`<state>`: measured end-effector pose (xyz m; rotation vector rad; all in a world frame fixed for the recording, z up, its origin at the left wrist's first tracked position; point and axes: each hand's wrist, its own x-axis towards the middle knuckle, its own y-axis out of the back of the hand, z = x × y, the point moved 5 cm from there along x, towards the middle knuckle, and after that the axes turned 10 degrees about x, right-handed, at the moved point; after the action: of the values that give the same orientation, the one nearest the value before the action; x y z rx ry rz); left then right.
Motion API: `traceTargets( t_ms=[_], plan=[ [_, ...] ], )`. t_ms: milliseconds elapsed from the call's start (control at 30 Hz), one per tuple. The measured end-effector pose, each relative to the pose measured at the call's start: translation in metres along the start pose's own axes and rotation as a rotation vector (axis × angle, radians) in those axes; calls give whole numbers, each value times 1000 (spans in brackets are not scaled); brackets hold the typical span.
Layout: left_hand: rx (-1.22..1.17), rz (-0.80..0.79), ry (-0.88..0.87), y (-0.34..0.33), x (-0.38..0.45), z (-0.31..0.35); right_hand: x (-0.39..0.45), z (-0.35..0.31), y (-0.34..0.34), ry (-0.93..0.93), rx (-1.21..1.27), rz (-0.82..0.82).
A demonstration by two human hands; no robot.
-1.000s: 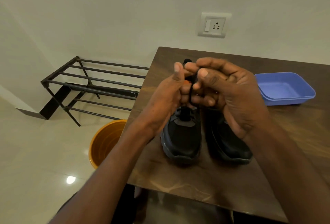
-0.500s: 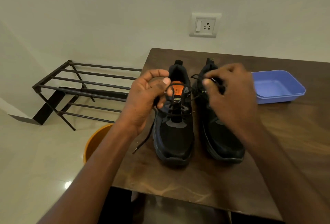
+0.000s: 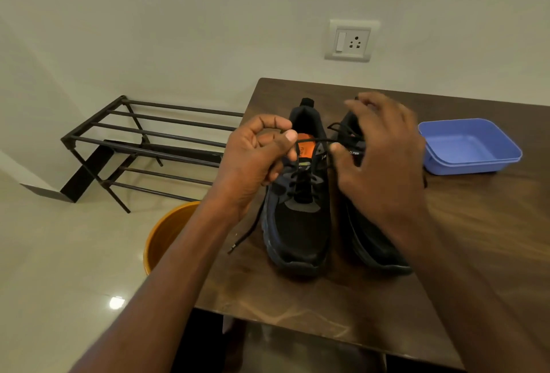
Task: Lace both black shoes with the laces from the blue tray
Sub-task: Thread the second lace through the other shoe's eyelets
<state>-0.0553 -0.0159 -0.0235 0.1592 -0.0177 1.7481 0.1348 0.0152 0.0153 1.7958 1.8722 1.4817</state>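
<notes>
Two black shoes stand side by side on the dark wooden table (image 3: 342,307), toes toward me. The left shoe (image 3: 297,229) has an orange insole and a black lace (image 3: 315,141) threaded through its eyelets. My left hand (image 3: 256,161) pinches one end of that lace beside the shoe's collar; the tail hangs down past the table edge. My right hand (image 3: 384,158) pinches the other end over the right shoe (image 3: 372,241), and the lace runs taut between both hands. The right hand hides most of the right shoe's top. The blue tray (image 3: 470,146) sits at the right, with nothing in it.
An orange bucket (image 3: 166,235) stands on the floor by the table's left edge. A black metal rack (image 3: 148,146) stands on the floor against the wall at left. A wall socket (image 3: 351,40) is above the table.
Both hands were bunched together above the left shoe; they have moved apart and lower, pulling the lace out taut between them. The camera view shifted slightly.
</notes>
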Motion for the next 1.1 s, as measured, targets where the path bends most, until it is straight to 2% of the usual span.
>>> traceTargets(
  t_ms=[100, 167, 267, 400, 467, 567, 633, 733, 867, 1100],
  plan=[
    [12, -26, -17, -6, -2, 3, -4, -17, -18, 153, 197, -98],
    [63, -16, -31, -5, -3, 3, -5, -12, -19, 92, 353, -69],
    [132, 27, -64, 0, -1, 0, -4, 5, -15, -61, 312, 37],
    [203, 59, -100, -2, 2, -1, -2, -2, -25, -19, 407, -94],
    [240, 74, -129, -5, 2, -2, -3, -6, -29, -24, 448, -70],
    [538, 217, -192, -4, 2, -7, -4, -2, -32, -73, 426, 26],
    [700, 247, -175, -5, 1, -12, -2, 0, -36, -82, 426, 32],
    [746, 191, -107, -10, 0, -21, 0, 0, -43, -108, 442, 10],
    [864, 244, -56, -12, -2, -20, 0, -4, -53, -67, 308, -40],
    [772, 314, 35, -8, -7, -18, 6, 9, -49, -102, 206, -92]
  ],
)
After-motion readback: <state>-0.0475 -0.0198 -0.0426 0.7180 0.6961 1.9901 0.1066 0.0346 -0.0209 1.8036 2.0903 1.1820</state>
